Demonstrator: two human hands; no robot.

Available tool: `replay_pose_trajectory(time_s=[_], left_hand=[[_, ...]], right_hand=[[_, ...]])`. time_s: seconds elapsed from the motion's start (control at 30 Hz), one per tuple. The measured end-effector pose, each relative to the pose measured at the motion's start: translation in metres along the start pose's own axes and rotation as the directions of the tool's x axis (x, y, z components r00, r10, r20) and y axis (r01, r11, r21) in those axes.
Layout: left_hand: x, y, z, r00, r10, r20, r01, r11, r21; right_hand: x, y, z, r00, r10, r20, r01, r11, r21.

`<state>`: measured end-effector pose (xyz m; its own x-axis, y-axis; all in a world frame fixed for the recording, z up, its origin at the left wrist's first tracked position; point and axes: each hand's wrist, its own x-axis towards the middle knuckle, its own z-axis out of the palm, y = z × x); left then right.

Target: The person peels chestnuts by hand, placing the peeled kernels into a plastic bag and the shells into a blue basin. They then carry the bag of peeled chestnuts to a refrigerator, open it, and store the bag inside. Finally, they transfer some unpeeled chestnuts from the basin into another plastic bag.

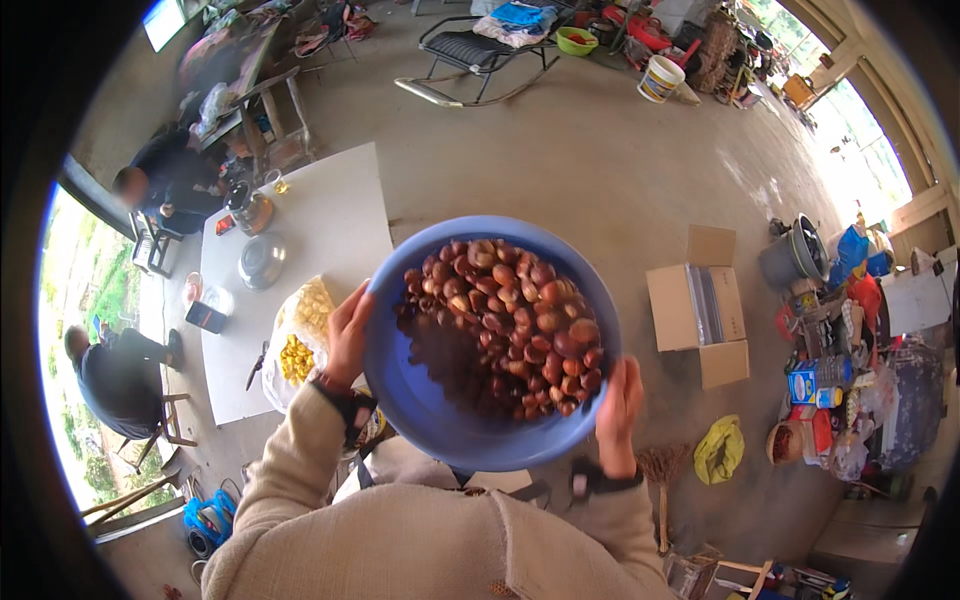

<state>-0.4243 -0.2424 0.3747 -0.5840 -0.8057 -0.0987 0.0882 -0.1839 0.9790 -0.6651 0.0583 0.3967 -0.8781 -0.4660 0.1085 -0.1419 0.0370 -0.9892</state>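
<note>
A round blue plastic basin is held up in front of my body, tilted a little. Many glossy brown chestnuts lie heaped in it, mostly toward the far and right side, while the near left floor of the basin shows bare. My left hand grips the rim on the left, with the thumb at the edge. On the right, my right hand clasps the opposite rim. The undersides of the fingers are hidden behind the basin wall.
Left stands a white table with a bag of yellow peeled kernels, a knife, a metal bowl, a glass pot and a phone. Two people sit beyond it. An open cardboard box and a broom are at right.
</note>
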Motion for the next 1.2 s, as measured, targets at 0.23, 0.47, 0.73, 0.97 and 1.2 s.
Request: replay_pose_trajectory(time_s=[0.23, 0.47, 0.73, 0.97, 1.2], left_hand=[[0.063, -0.045, 0.065, 0.938, -0.333, 0.092, 0.344, 0.929, -0.141], [0.033, 0.036, 0.091, 0.999, 0.009, 0.041, -0.013, 0.995, 0.103], [0.109, -0.04, 0.049, 0.934, -0.338, 0.113, 0.345, 0.938, -0.041], [0.118, -0.012, 0.048, 0.95, -0.272, 0.152, 0.304, 0.916, -0.26], [0.137, 0.07, 0.046, 0.983, -0.136, 0.125, 0.155, 0.975, -0.158]], right_hand=[[0.069, 0.066, -0.034, 0.957, 0.28, -0.077, -0.28, 0.96, 0.01], [0.055, 0.043, -0.049, 0.986, 0.133, -0.103, -0.116, 0.981, 0.158], [0.099, 0.084, -0.005, 0.898, 0.44, -0.021, -0.44, 0.898, -0.016], [0.098, 0.044, 0.006, 0.969, 0.221, -0.114, -0.238, 0.957, -0.164], [0.117, -0.007, 0.043, 0.986, 0.149, -0.069, -0.135, 0.975, 0.176]])
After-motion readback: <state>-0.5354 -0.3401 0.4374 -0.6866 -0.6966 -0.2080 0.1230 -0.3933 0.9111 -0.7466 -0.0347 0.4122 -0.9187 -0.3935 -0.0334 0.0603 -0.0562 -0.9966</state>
